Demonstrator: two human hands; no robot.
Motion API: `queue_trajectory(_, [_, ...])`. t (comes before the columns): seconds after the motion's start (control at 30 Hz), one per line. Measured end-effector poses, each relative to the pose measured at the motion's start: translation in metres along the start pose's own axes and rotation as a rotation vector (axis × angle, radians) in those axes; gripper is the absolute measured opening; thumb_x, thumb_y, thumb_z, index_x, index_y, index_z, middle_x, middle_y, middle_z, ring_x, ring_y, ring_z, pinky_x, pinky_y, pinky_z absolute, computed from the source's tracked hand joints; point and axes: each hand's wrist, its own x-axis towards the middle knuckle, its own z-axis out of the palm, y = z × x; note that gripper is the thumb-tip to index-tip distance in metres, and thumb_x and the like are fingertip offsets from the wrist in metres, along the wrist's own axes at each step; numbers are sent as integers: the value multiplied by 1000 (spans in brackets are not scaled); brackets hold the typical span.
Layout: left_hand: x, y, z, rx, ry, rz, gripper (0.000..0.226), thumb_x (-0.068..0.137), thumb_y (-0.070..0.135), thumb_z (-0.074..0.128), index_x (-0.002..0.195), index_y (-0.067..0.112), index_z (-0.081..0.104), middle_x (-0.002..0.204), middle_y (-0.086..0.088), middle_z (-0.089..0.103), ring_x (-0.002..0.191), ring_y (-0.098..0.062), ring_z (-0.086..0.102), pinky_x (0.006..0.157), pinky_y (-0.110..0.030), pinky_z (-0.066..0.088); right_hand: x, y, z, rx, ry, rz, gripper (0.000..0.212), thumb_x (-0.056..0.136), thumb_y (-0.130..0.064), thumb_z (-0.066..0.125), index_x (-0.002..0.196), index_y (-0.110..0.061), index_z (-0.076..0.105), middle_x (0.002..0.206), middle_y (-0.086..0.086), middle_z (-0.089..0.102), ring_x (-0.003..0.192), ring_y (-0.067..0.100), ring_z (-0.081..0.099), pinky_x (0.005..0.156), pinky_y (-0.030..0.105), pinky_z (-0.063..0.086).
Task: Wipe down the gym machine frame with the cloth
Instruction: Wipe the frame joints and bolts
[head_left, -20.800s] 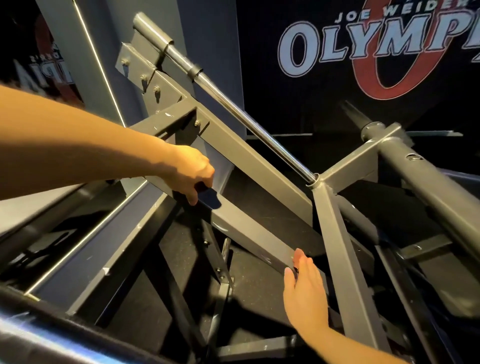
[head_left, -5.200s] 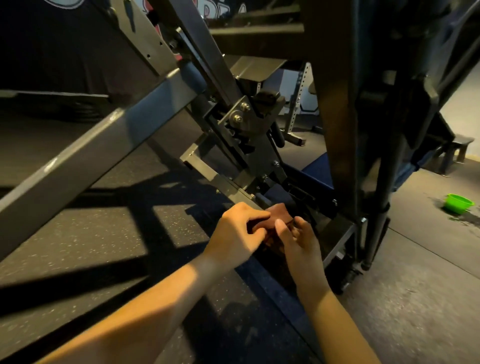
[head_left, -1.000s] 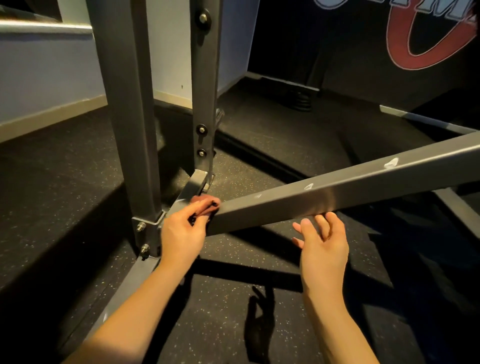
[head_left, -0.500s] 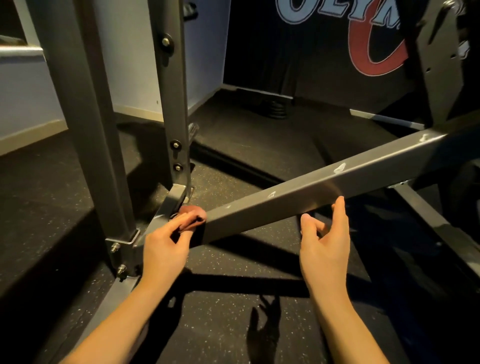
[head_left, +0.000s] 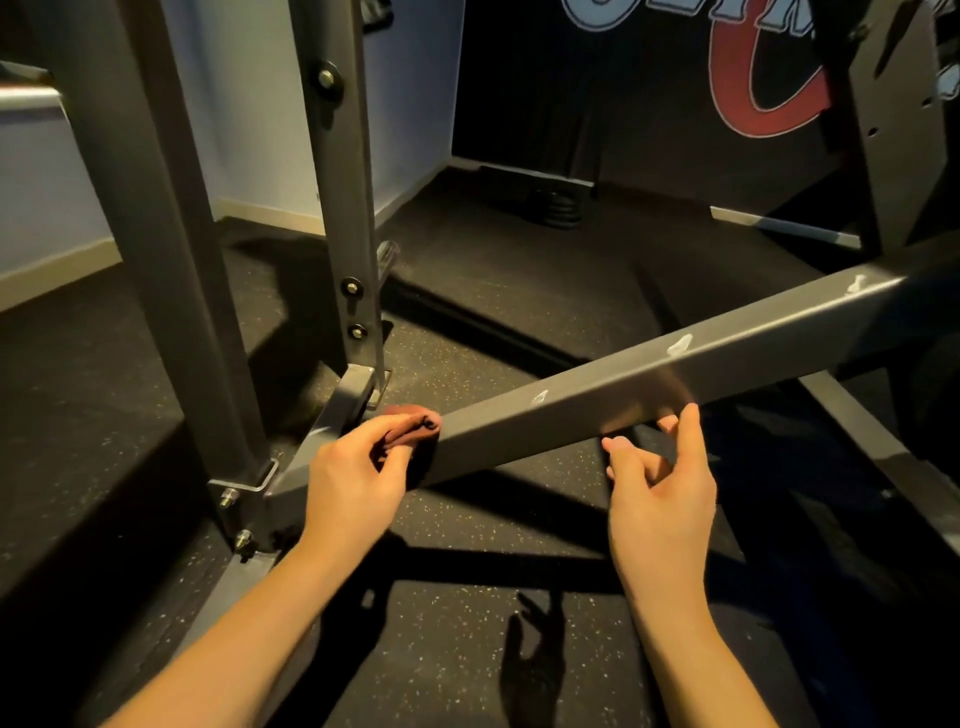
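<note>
From the head: pinches the brown cloth (head_left: 410, 427) with the left hand (head_left: 353, 483), pressed on the low end of the slanted bar (head_left: 571, 415), near the post (head_left: 340, 182). Rests the right hand (head_left: 660, 499) loose and spread under the bar, holding nothing. Could drop the small cloth, or snag it on the bolts (head_left: 228, 500), if pinched too lightly. Could miss the bar's underside. Cannot see the bar's back, most of the cloth, or some right fingertips.
</note>
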Motion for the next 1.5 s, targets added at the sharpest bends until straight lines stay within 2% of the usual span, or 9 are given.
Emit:
queue_trajectory(0.1, [11, 55, 28, -120, -51, 178, 55, 88, -1, 68, 109, 50, 69, 104, 39, 68, 106, 13, 63, 100, -16, 49, -1, -6, -1, 11, -23, 23, 79, 101, -20, 62, 163, -29, 15, 142, -14, 55, 106, 7, 68, 103, 38, 54])
queue_trajectory(0.2, [9, 97, 55, -234, -128, 329, 44, 87, -5, 64, 117, 26, 76, 115, 20, 73, 114, 5, 64, 102, -18, 49, 4, -17, -9, 47, 2, 67, 80, 99, -21, 63, 163, -30, 16, 142, -7, 56, 111, 7, 68, 105, 46, 53])
queue_trajectory(0.4, [0, 17, 13, -60, -16, 81, 51, 85, -5, 71, 119, 33, 73, 109, 34, 65, 104, 19, 60, 92, -4, 43, 13, -35, -12, 86, 64, 100, 80, 102, -12, 57, 164, -24, 8, 122, 1, 68, 103, 11, 73, 103, 42, 54])
queue_trajectory(0.67, [21, 103, 67, -280, -229, 430, 48, 80, -9, 65, 123, 12, 74, 125, 4, 72, 126, -6, 61, 110, -28, 46, 21, -39, -14, 191, 150, 229, 75, 102, -12, 57, 163, -26, 15, 99, 1, 77, 91, 21, 76, 96, 52, 57])
queue_trajectory(0.8, [24, 77, 55, -262, -116, 281, 48, 83, -10, 65, 119, 19, 75, 120, 14, 72, 121, 2, 62, 106, -24, 48, 28, -48, -28, 211, 113, 298, 73, 103, -12, 54, 162, -33, 17, 100, 2, 77, 88, 22, 77, 83, 42, 60])
queue_trajectory(1.03, [42, 123, 88, -359, -250, 466, 48, 81, -7, 64, 125, 12, 72, 129, 6, 69, 129, -5, 59, 112, -30, 46, 41, -55, -47, 88, 208, 217, 72, 104, -16, 55, 162, -33, 17, 100, -8, 74, 92, 17, 76, 88, 48, 60])
queue_trajectory(1.2, [32, 91, 71, -293, -22, 336, 45, 77, -10, 64, 114, 12, 76, 119, 10, 71, 118, -4, 66, 102, -36, 54, 44, -60, -43, 36, 201, 221, 72, 104, -12, 53, 161, -32, 15, 95, -6, 73, 88, 11, 75, 81, 28, 60])
queue_trajectory(1.37, [47, 169, 119, -369, -159, 501, 35, 85, 9, 76, 120, 8, 74, 126, 1, 71, 127, -9, 61, 110, -32, 48, 46, -68, -51, 18, 161, 219, 69, 104, -14, 54, 162, -25, 17, 89, -8, 75, 83, 3, 73, 68, 16, 56])
queue_trajectory(1.5, [39, 132, 107, -249, -120, 489, 34, 88, 19, 77, 119, 5, 74, 126, -4, 71, 125, -13, 64, 108, -37, 50, 46, -67, -59, -29, 127, 238, 68, 104, -19, 52, 162, -28, 17, 97, -11, 75, 87, 13, 75, 85, 40, 61])
